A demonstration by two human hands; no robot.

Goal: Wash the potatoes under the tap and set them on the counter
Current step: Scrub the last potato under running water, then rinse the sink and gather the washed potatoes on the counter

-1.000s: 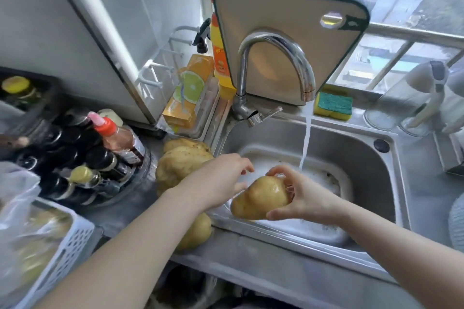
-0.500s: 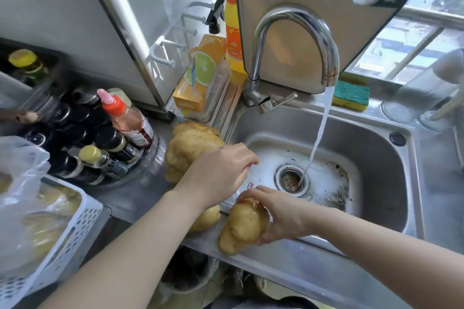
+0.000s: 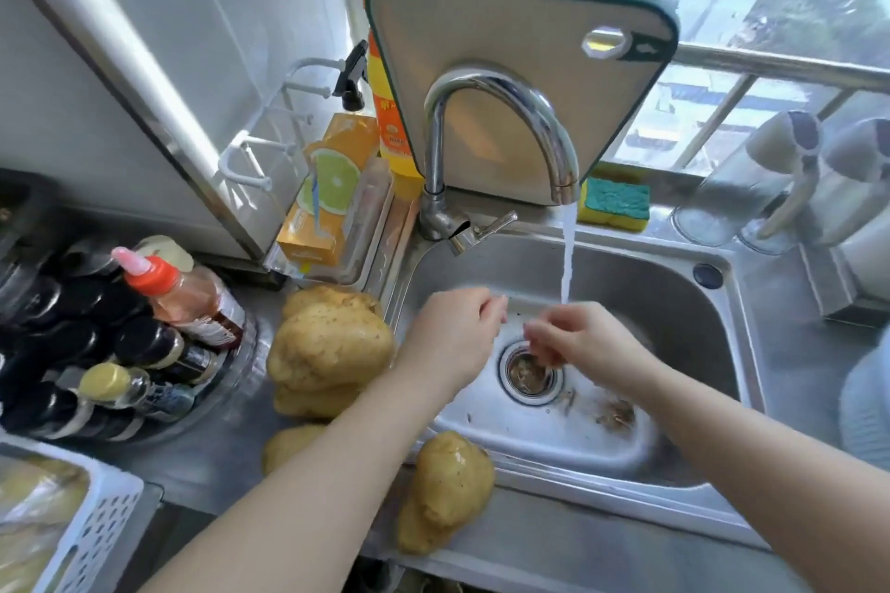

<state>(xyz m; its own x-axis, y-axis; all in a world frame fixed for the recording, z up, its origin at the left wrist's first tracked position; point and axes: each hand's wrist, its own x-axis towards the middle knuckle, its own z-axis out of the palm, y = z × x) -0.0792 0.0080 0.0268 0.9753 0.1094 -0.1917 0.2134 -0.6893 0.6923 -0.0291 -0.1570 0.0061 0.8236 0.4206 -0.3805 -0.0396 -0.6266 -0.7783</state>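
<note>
Since half a second ago the right hand has let go of the washed potato [image 3: 448, 486], which now lies wet on the steel rim at the sink's [image 3: 650, 284] seven o'clock. At nine o'clock the other potatoes [image 3: 332, 342] sit piled on the counter [image 3: 207, 462]. The left hand [image 3: 457, 337] hangs over the basin, fingers loosely curled and empty. The right hand [image 3: 582, 342], under the tap's [image 3: 481, 82] stream, shows blurred, half-bent fingers holding nothing. The potatoes look heavy, hard, knobbly and slick when wet, so they are best wrapped round the thick middle with the whole palm.
</note>
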